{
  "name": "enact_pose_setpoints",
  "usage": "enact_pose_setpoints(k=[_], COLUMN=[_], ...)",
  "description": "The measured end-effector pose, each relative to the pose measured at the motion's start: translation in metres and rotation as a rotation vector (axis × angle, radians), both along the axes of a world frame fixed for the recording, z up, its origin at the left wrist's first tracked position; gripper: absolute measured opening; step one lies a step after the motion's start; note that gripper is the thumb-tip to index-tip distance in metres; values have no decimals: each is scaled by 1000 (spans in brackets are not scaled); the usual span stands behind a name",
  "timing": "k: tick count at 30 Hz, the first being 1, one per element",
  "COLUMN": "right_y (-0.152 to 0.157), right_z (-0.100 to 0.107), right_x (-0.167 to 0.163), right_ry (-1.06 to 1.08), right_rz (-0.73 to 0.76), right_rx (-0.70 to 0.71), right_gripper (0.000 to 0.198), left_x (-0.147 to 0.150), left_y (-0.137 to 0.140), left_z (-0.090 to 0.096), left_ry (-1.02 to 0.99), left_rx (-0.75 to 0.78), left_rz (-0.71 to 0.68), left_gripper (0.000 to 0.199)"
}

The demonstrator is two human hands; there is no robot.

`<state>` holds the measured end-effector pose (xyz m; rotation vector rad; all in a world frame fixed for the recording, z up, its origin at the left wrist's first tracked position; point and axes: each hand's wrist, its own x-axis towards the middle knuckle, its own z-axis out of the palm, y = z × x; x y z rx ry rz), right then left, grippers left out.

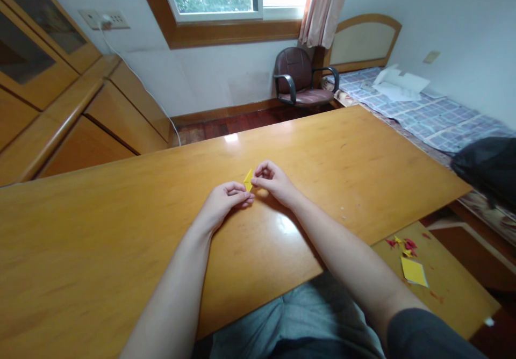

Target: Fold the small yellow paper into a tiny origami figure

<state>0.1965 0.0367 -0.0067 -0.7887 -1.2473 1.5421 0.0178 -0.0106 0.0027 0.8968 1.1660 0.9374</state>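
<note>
A small folded piece of yellow paper [249,179], pointed at its top, is held between my two hands just above the wooden table [121,230]. My left hand [228,200] pinches its lower edge between thumb and fingers. On the other side, my right hand [272,180] grips the paper's right edge with thumb and forefinger, the remaining fingers curled. My fingertips partly cover the paper, so its full shape is hidden.
To the lower right, a lower wooden surface [451,300] bears a stack of yellow paper squares [414,272] and several small red and yellow folded papers [408,247]. A black bag [487,168] lies on the bed [439,117]. An armchair [296,77] stands beyond the table.
</note>
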Motion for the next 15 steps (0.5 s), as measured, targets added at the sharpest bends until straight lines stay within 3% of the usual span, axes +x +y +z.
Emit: enact_pose_setpoints(k=[7, 15], right_y=[1, 0], right_z=[-1, -1], right_x=[0, -2], right_ry=[3, -15], right_rz=[7, 29], right_rx=[10, 18], right_gripper=[34, 35], left_x=[2, 1], left_y=[-2, 1], left_z=[9, 3], left_ry=[64, 91], left_rx=[3, 33], left_rz=[-15, -25], left_gripper=[36, 33])
